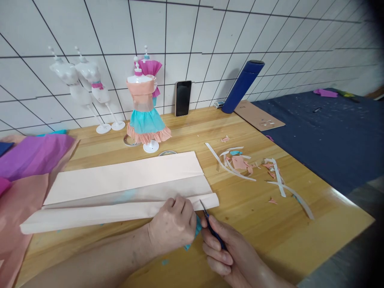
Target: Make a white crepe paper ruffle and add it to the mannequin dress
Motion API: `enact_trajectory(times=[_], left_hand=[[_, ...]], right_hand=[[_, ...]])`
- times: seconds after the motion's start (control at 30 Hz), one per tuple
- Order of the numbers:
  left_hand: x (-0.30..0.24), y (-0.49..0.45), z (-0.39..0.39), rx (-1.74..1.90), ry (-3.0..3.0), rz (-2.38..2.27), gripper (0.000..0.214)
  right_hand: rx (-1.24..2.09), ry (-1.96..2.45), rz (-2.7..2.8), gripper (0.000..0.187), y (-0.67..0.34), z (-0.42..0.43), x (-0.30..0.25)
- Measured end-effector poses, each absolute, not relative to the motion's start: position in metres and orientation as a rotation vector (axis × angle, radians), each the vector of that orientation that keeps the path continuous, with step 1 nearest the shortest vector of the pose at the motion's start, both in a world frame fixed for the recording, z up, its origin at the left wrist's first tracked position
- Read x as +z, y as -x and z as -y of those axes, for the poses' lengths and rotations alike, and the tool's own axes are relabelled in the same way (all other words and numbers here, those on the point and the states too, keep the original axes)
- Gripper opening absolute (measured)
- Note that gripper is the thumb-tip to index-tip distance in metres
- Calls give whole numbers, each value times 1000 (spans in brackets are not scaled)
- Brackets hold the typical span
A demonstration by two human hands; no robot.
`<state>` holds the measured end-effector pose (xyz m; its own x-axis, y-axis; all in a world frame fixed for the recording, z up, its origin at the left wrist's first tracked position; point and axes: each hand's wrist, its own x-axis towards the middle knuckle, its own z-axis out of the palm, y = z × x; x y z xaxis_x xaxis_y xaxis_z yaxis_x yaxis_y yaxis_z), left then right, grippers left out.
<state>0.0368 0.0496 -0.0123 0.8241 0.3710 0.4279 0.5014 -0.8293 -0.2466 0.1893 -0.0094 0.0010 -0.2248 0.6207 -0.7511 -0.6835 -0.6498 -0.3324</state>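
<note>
Left forearm comes in low from the left, slanting up and right; left hand (174, 220) lies back-up over the near edge of the pale pink sheet (129, 176), close to its right end. Knuckles raised, fingers bent well in and down; tips out of sight, so cannot tell whether they pinch the sheet's fold or the turquoise piece (197, 229) showing from under the hand. Right hand (220, 250) enters from lower right, thumb uppermost, fingers curled closed round a blue-handled cutting tool (214, 231). Tool points up and slightly left, away from the wearer, its tip over the sheet's near fold just right of the left knuckles; whether the blades are parted, cannot tell. Sheet lies on the wooden counter (264, 236), mostly beyond and left of the left fingers, a short end running out to their right. Long axis roughly left to right, right end a little farther off; flat pink band along the far side, greyer strip in the middle, rounded fold along the near side. Left end reaches the peach fabric (21, 216). Pale strips and scraps (239, 162) to the right; dressed form (147, 120) upright behind.
</note>
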Motion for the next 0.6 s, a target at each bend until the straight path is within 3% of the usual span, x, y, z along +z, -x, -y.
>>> enact_trajectory(times=[0.6], left_hand=[[-12, -39, -52, -577, 2628, 679, 14]], right_hand=[[2052, 1062, -159, 39, -194, 8, 4]])
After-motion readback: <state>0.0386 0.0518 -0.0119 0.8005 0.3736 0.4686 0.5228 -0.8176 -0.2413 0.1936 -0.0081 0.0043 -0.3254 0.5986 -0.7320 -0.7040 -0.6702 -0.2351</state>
